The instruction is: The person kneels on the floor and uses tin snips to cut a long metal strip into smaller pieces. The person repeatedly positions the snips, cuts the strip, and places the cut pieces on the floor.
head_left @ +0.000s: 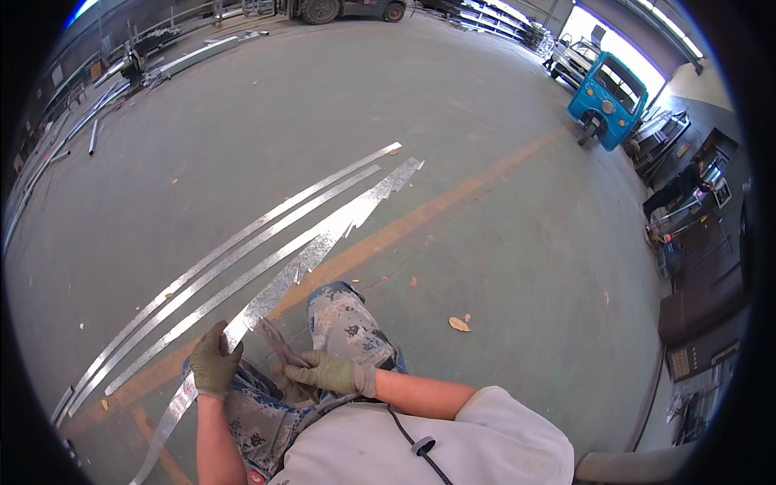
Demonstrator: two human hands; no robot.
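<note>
In a dark green glove, my left hand [213,368] is closed around a long, shiny sheet metal strip [273,297]. The strip runs from near my knees out over the floor, and its right edge is jagged with cut slivers. My right hand [330,374], also gloved, grips a pair of brownish metal shears [279,343]. Their blades point toward the strip just right of my left hand; whether they touch it I cannot tell. To the left, several narrow metal strips [212,263] lie side by side on the floor.
An orange floor line [453,202] passes under the strips. Dry leaves [459,324] are scattered about. Metal profiles [198,55] lie at the far left, below a forklift [343,10]. A blue three-wheeler [609,101] stands at the far right, with a person in dark clothes [679,187] nearer.
</note>
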